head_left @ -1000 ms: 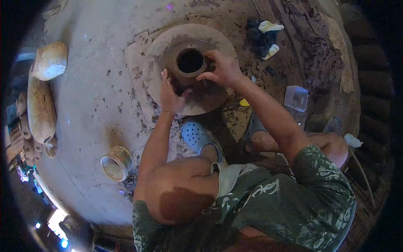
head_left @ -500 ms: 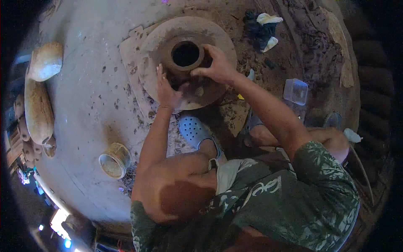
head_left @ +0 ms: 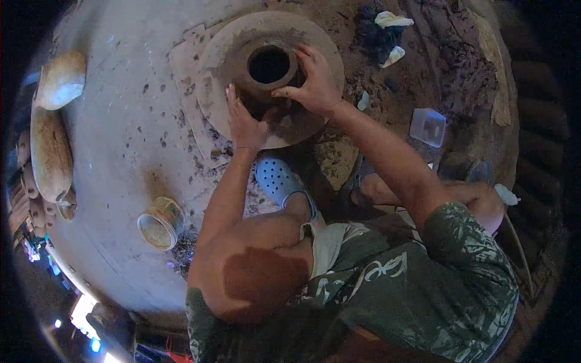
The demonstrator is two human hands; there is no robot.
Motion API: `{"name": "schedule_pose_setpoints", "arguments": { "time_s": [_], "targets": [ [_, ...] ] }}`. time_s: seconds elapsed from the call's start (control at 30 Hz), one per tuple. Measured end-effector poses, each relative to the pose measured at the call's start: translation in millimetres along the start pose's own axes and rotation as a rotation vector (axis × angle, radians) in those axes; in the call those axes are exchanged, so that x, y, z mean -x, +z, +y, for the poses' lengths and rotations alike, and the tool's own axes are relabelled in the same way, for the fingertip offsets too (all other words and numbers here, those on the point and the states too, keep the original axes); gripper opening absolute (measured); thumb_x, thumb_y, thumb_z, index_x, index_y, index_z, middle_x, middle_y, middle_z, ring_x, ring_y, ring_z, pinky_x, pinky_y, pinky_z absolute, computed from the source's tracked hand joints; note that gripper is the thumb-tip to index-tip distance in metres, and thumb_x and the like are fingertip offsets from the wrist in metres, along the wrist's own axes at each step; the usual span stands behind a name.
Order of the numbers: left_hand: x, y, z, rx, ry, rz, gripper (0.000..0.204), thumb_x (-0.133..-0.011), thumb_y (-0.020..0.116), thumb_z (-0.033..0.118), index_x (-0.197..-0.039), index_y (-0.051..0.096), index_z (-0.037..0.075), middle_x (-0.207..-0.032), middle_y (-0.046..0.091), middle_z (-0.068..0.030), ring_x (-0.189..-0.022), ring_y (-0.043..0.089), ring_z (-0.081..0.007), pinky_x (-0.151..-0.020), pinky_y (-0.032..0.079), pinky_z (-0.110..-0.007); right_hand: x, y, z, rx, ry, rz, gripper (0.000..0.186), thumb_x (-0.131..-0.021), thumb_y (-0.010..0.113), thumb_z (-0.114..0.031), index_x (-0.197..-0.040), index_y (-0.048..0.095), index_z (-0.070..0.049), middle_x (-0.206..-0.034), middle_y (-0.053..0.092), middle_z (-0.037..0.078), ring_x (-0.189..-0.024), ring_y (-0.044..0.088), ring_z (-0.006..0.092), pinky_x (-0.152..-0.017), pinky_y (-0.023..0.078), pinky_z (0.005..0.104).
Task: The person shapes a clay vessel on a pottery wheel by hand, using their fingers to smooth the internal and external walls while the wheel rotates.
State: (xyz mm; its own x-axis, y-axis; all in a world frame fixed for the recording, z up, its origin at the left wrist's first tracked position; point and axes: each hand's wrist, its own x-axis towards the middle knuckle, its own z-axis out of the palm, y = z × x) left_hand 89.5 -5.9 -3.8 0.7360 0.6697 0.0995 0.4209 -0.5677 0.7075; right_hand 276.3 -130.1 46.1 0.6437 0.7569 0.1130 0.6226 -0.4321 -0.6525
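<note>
A round clay pot (head_left: 256, 85) with a dark, wide mouth stands upright on a broad, mud-smeared disc (head_left: 216, 57). Curved round the pot's right side is my right hand (head_left: 316, 83), its thumb at the near side below the rim and its fingers further back. My left hand (head_left: 246, 125) is at the pot's near left, fingers stretched out and pointing away from me, thumb apart. Whether the left fingertips touch the clay I cannot tell. Shadow darkens the pot's near wall between the hands.
A flat board (head_left: 184, 63) lies under the disc. At left are a small bucket (head_left: 161, 224) and large tan rounded vessels (head_left: 51, 151). To the right are a clear plastic tub (head_left: 428, 127) and dark-and-white cloth (head_left: 392, 36). My blue clog (head_left: 275, 180) sits near the disc.
The whole view has shifted slightly, so the pot and disc appear higher. Both hands stay at the pot, the left a little straighter with its thumb closer in.
</note>
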Motion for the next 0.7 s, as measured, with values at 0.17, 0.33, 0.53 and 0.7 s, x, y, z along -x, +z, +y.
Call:
{"name": "schedule_pose_setpoints", "arguments": {
  "time_s": [0.17, 0.33, 0.53, 0.7],
  "targets": [
    [6, 7, 9, -0.012, 0.025, 0.089, 0.115, -0.076, 0.090, 0.037, -0.155, 0.020, -0.010, -0.165, 0.024, -0.0270, -0.153, 0.025, -0.0449, -0.121, 0.031, -0.052, 10, 15, 3, 0.196, 0.079, 0.043, 0.125, -0.062, 0.092, -0.062, -0.159, 0.032, -0.009, -0.164, 0.023, 0.026, -0.151, 0.025, 0.0465, -0.122, 0.029, 0.0555],
    [10, 11, 10, -0.028, 0.006, 0.087, 0.103, -0.083, 0.084, 0.031, -0.153, 0.021, -0.011, -0.165, 0.024, -0.0276, -0.152, 0.025, -0.0466, -0.121, 0.030, -0.053, 3, 2, -14, -0.055, 0.002, 0.144, 0.135, -0.060, 0.092, -0.062, -0.163, 0.019, -0.013, -0.167, 0.015, 0.025, -0.153, 0.020, 0.0477, -0.122, 0.026, 0.0587],
    [11, 14, 12, -0.082, 0.087, 0.114, 0.086, -0.093, 0.071, 0.015, -0.153, 0.015, -0.012, -0.164, 0.022, -0.0300, -0.150, 0.024, -0.0518, -0.120, 0.031, -0.055, 8, 11, -6, 0.173, 0.105, 0.061, 0.140, -0.059, 0.094, -0.062, -0.164, 0.015, -0.014, -0.166, 0.014, 0.027, -0.153, 0.016, 0.0500, -0.122, 0.026, 0.0593],
    [17, 16, 1, -0.107, 0.138, 0.094, 0.082, -0.095, 0.065, 0.010, -0.152, 0.011, -0.013, -0.163, 0.021, -0.0336, -0.149, 0.023, -0.0554, -0.120, 0.031, -0.055, 0, 5, -21, -0.035, 0.065, 0.109, 0.142, -0.057, 0.094, -0.062, -0.165, 0.013, -0.015, -0.167, 0.013, 0.028, -0.153, 0.016, 0.0504, -0.123, 0.023, 0.0604]
  ]
}}
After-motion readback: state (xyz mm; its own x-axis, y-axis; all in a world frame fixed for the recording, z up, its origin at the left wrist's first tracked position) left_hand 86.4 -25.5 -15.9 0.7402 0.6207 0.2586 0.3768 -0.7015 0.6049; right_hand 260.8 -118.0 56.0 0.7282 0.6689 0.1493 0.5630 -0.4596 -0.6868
